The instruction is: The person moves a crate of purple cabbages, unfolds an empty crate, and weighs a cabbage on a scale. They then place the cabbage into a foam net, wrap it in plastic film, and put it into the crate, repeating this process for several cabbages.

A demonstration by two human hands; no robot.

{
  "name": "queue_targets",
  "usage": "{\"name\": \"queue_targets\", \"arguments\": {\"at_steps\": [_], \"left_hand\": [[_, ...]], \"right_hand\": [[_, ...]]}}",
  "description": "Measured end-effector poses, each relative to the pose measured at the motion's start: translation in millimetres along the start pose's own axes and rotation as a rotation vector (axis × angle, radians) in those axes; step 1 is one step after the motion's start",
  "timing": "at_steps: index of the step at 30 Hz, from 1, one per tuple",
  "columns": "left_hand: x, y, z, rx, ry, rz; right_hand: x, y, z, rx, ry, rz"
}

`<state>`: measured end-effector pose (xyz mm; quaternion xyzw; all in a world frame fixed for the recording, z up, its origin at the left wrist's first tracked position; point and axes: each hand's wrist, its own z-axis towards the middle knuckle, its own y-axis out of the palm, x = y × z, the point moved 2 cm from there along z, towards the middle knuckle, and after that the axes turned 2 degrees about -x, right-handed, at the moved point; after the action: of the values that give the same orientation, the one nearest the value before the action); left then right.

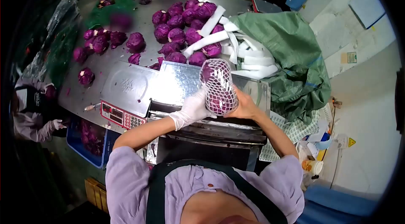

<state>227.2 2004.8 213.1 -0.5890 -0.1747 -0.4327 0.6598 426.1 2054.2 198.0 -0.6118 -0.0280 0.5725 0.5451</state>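
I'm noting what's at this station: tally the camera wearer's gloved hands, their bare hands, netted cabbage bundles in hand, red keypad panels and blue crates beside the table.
Gloved hands (left hand): 1
Bare hands (right hand): 1
Held netted cabbage bundle: 1
Red keypad panel: 1
Blue crate: 1
Total: 5

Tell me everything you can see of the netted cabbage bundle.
The netted cabbage bundle is elongated, purple showing through white open mesh that looks like foam. Apparently two heads sit inside, end to end. Its length runs up the picture, tilted slightly left, between the gloved left hand and bare right hand, both touching it. Whether it rests on the metal surface is unclear.
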Motion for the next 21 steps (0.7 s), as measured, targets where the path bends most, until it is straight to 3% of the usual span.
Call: {"name": "queue_targets", "arguments": {"at_steps": [3,5,8,11,13,15,16,17,18,19,20,21], "left_hand": [[5.7,-12.7,-12.3,-0.119,-0.147,-0.005],[9.5,-19.5,-23.9,-0.061,-0.102,0.082],[34.8,-43.7,-37.5,-0.16,-0.164,0.055],[52.4,-74.8,-28.6,-0.25,-0.32,-0.039],[37.5,-82.3,-7.9,-0.3,-0.537,-0.235],[22.8,-90.4,24.5,-0.421,-0.685,-0.213],[9.8,-88.3,42.4,-0.426,-0.693,-0.227],[-10.8,-76.2,59.6,-0.481,-0.689,-0.46],[-35.0,-63.0,78.2,-0.531,-0.677,-0.691],[-57.7,-53.8,98.2,-0.575,-0.654,-0.917],[-87.1,-44.7,118.1,-0.506,-0.591,-0.763],[-72.5,-54.5,122.2,-0.437,-0.532,-0.475]], "right_hand": [[-21.9,-16.2,-6.3,0.039,0.122,0.108],[-51.9,-27.8,-5.8,0.095,0.168,0.23],[-82.8,-40.1,-1.3,0.018,0.192,0.025],[-83.0,-42.0,13.8,0.11,0.355,0.309],[-58.0,-48.8,41.3,0.06,0.359,0.194],[-1.2,-34.4,62.7,-0.048,0.676,0.676],[-15.5,-38.2,78.6,-0.02,0.766,0.724],[-29.8,-39.8,93.7,0.005,0.861,0.774],[9.3,-19.9,104.4,-0.04,0.74,1.016],[33.5,-14.0,115.8,-0.043,0.75,1.018],[53.2,-7.1,119.2,-0.055,0.796,0.979],[55.9,-6.8,121.8,-0.064,0.84,0.938]]}}
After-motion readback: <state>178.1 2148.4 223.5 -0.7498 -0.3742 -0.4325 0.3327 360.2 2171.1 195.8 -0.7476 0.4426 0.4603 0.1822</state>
